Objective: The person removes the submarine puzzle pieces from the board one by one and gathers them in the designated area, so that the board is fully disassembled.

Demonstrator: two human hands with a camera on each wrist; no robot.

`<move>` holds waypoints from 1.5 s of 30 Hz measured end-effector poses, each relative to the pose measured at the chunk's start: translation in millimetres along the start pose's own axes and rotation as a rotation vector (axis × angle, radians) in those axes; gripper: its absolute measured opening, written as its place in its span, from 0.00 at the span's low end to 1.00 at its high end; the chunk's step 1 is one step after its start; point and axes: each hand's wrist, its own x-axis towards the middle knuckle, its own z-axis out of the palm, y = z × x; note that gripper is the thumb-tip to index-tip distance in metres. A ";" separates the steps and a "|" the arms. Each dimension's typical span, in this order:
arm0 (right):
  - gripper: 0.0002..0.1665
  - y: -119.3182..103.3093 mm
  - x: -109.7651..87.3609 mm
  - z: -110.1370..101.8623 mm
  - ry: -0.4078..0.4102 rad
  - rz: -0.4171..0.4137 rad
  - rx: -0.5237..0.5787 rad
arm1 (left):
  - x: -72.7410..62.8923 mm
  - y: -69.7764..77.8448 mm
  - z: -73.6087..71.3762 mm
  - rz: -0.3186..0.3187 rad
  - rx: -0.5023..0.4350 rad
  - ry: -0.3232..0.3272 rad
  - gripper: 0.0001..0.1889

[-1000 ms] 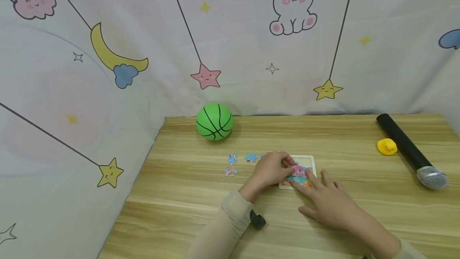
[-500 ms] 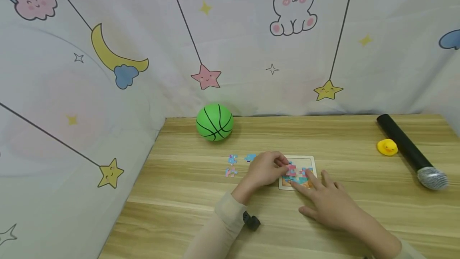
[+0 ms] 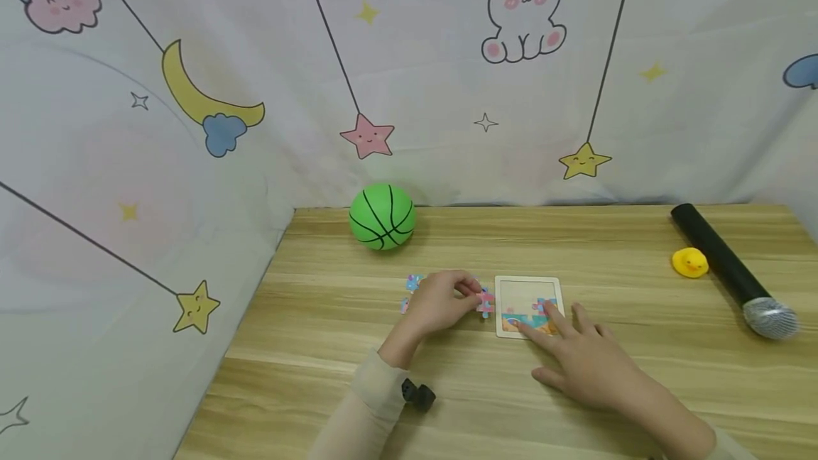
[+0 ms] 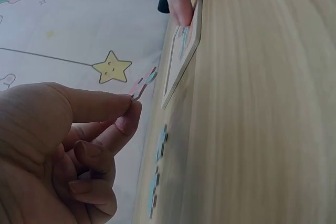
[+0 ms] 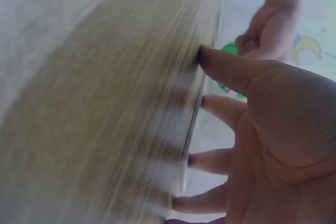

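A thin pink-and-blue jigsaw piece [image 3: 486, 302] is pinched by the left hand [image 3: 444, 300] — likely light, stiff, best edge-held; the right hand [image 3: 584, 356] is spread.

Left hand [image 3: 441, 302] pinches; right hand [image 3: 589, 360] is splayed.

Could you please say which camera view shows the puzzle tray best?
Head view: it shows the puzzle tray from above, the right hand hiding part. Left wrist shows it at a steep slant; right wrist, only its edge.

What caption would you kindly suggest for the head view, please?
The left hand pinches a pink puzzle piece beside a partly filled tray, while the right hand touches the tray.
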 end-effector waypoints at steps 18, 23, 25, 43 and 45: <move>0.39 0.9 -2.3 2.8 0.015 -0.001 -0.001 | -23.2 -41.9 -33.7 -0.052 0.032 0.038 0.02; 0.39 2.3 -2.9 4.2 0.018 -0.001 -0.005 | -20.2 -45.2 -33.3 -0.072 0.043 0.024 0.02; 0.39 2.4 -3.0 4.5 0.017 0.000 -0.005 | -19.0 -46.0 -31.8 -0.076 0.051 0.021 0.02; 0.39 1.1 -1.2 2.8 0.024 0.001 0.000 | -14.3 -43.6 -30.1 -0.070 0.111 0.043 0.02; 0.39 1.1 -1.1 3.2 0.029 -0.003 -0.002 | -14.5 -43.1 -30.5 -0.067 0.114 0.046 0.02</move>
